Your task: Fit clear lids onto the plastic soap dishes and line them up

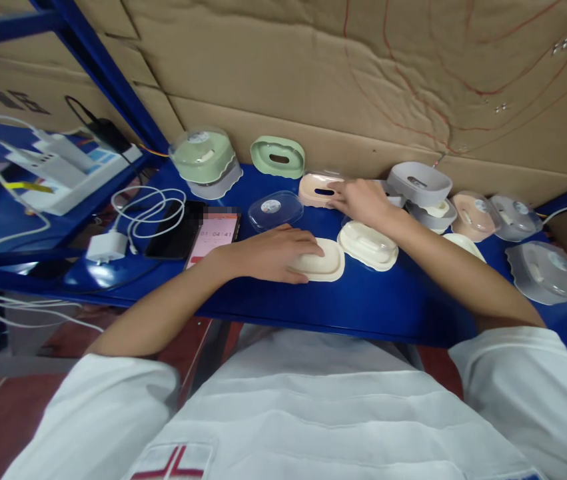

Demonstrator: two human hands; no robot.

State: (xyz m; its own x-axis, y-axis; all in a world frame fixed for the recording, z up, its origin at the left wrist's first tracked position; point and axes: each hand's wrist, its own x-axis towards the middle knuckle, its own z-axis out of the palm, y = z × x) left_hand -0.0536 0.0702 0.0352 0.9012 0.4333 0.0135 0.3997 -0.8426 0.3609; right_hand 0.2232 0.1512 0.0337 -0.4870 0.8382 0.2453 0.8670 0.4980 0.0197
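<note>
My left hand [286,255] rests over the left part of a cream oval plastic piece [328,259], its fingers and thumb around the edge. The piece lies on the blue table. Farther back, my right hand [360,199] has its fingertips closed on the right side of a pink oval tray [312,192] with a slot in its middle. A cream piece with a raised clear cover [369,245] lies below my right forearm. To the left of the pink tray is a clear lid [276,208] with a round sticker.
A green slotted tray [277,157] leans at the back, beside a stacked green box [203,157]. Grey boxes [420,183] and a pink box [474,217] stand on the right. A phone [213,233], white cable [156,207] and power strip [83,177] are on the left.
</note>
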